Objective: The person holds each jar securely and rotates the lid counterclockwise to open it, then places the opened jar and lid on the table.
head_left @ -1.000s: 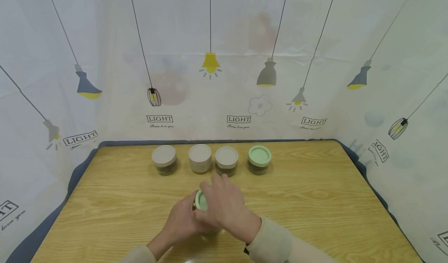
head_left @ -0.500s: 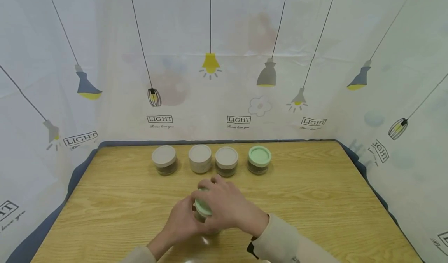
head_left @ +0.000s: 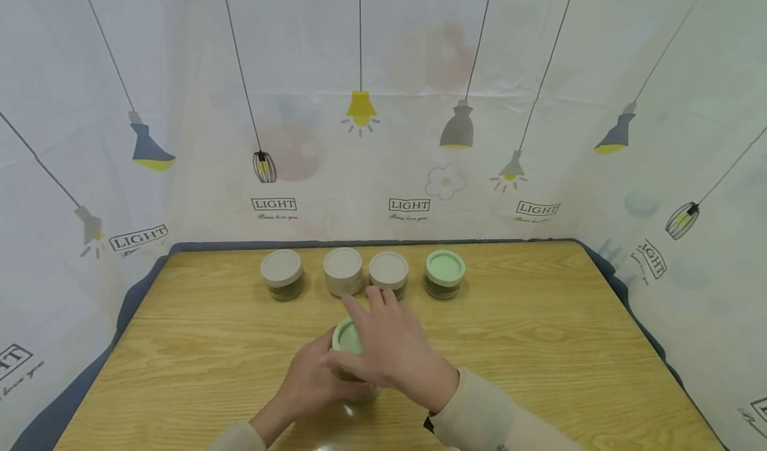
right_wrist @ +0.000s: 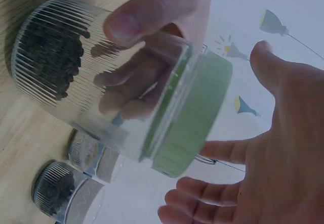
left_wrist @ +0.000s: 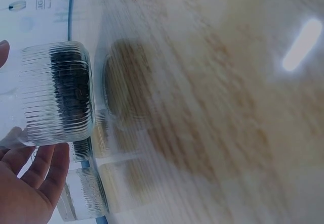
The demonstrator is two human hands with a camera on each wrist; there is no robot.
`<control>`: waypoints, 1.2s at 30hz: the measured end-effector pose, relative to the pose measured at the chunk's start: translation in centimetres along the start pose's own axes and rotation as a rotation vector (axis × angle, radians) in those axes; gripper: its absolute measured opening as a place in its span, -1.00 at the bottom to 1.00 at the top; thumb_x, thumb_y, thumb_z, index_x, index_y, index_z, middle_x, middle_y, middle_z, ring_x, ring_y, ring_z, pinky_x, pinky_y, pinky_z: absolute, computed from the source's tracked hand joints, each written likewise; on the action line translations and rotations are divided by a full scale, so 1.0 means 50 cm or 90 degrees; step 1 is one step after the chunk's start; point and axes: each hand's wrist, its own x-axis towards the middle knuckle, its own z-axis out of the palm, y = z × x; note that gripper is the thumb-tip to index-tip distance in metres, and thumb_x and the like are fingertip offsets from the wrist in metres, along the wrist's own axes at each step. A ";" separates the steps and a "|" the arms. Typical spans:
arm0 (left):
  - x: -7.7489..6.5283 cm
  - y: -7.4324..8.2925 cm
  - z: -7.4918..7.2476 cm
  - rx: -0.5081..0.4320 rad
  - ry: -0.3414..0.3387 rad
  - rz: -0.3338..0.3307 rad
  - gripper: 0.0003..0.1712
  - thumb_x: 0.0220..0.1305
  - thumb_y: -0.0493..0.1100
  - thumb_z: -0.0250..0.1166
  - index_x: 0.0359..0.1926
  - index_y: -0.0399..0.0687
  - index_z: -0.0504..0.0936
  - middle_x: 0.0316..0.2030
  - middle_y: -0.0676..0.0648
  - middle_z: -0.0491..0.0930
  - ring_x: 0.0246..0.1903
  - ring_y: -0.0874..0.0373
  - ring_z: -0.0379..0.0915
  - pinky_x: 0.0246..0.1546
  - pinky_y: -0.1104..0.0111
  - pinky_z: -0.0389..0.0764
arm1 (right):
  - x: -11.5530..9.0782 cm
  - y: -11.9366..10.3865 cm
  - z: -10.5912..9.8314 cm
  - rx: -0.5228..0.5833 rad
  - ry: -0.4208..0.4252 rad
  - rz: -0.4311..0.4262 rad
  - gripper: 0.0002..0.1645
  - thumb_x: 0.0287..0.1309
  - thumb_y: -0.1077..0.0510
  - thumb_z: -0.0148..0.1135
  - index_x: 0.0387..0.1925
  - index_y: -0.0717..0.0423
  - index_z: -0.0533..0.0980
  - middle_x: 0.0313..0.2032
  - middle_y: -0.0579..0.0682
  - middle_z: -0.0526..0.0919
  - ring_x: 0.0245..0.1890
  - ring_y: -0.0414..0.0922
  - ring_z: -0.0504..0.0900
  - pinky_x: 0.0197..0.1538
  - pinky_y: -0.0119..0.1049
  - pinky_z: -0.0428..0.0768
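My left hand point(head_left: 308, 376) grips the body of a ribbed glass jar point(right_wrist: 86, 115), thumb on one side and fingers behind. Small dark pellets, like beans or seeds, fill the jar's lower part in both wrist views. A light green lid point(right_wrist: 195, 113) sits on its mouth. Around that lid my right hand point(head_left: 392, 341) is spread, its thumb and fingers loosely bent and standing off the lid's edge in the right wrist view. The jar stands near the front middle of the table, its base partly hidden by my hands in the head view.
Along the table's back edge stand more jars: a pale-lidded one point(head_left: 281, 270) at left, two further pale-lidded jars point(head_left: 343, 268) in the middle, and a green-lidded jar point(head_left: 444, 270) at right. A white curtain point(head_left: 383, 138) printed with lamps encloses the wooden table point(head_left: 539, 344) behind and at the sides.
Half a second ago my right fingers curled over the green lid; now they are spread away from it, and more of the lid shows. My left hand keeps its grip on the jar.
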 end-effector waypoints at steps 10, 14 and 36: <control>0.000 -0.004 -0.005 0.014 0.012 -0.005 -0.04 -0.23 0.35 0.48 0.19 0.03 0.42 -0.09 0.06 0.61 -0.20 0.26 0.51 -0.22 0.33 0.58 | -0.003 -0.007 0.027 -0.024 -0.022 0.035 0.10 -0.26 -0.80 -0.11 0.12 -0.14 0.33 -0.10 0.11 0.47 -0.20 -0.01 0.43 -0.33 -0.19 0.49; 0.000 -0.003 -0.004 0.003 0.015 -0.008 -0.04 -0.24 0.37 0.48 0.19 0.07 0.43 -0.10 0.09 0.61 -0.21 0.28 0.52 -0.22 0.34 0.58 | -0.005 -0.005 0.028 -0.006 -0.041 0.045 0.10 -0.26 -0.78 -0.05 0.13 -0.12 0.34 -0.07 0.12 0.50 -0.24 0.01 0.50 -0.40 -0.19 0.52; -0.001 -0.007 -0.003 -0.030 -0.028 -0.031 -0.01 -0.21 0.40 0.46 0.22 0.09 0.36 -0.05 0.13 0.56 -0.12 0.25 0.48 -0.19 0.28 0.58 | 0.001 0.019 0.006 0.055 -0.111 -0.144 -0.11 -0.04 -0.09 0.38 0.36 -0.20 0.25 0.23 0.01 0.39 0.02 0.01 0.38 0.03 -0.16 0.48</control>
